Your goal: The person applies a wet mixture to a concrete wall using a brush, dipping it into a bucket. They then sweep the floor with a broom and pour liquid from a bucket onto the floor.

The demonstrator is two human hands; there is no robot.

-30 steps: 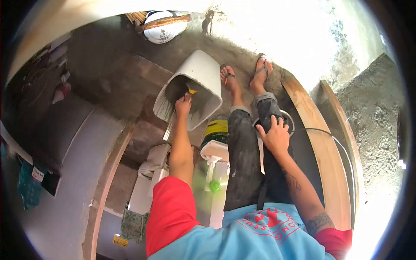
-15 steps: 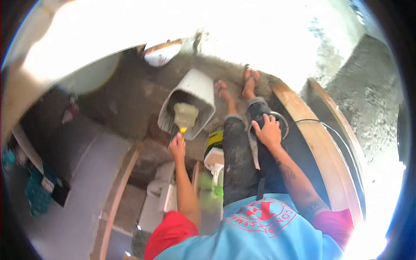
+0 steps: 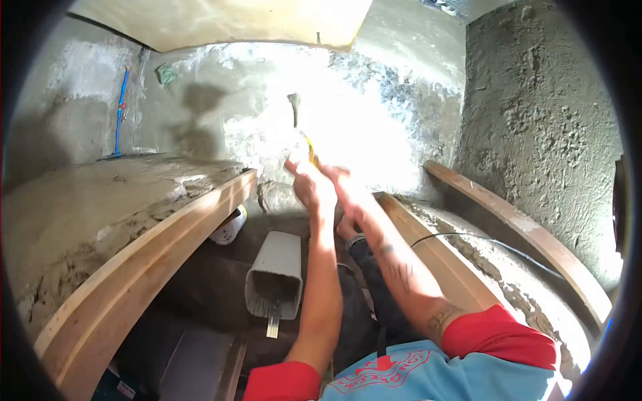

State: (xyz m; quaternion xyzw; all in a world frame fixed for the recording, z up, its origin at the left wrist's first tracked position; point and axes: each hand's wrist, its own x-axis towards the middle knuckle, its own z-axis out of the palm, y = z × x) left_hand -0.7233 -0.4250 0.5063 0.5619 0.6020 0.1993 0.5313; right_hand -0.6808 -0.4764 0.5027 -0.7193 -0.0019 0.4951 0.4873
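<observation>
Yellow-handled scraper (image 3: 309, 148) sits upper centre, blade up, before grey cement wall (image 3: 254, 100). Bare left hand (image 3: 313, 187) and right hand (image 3: 340, 180) meet at handle; glare, can't tell which grip pinches it. Light-grey plastic bucket (image 3: 278, 257) lower centre.

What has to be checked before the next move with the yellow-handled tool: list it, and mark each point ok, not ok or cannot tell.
1. Tool raised: ok; the yellow-handled tool is up in front of the wall.
2. Grip: cannot tell; the left hand and right hand meet at its handle, but blur hides which one grips it.
3. Material on the blade: cannot tell; it is too small and unclear against the bright wall.
4. Clear view of the wall behind the tool: not ok; glare washes it out.
5. Bucket nearby: ok; the bucket is beside the left forearm.
6. Cable clear of the hands: ok; the cable runs off to the right, away from both.
</observation>
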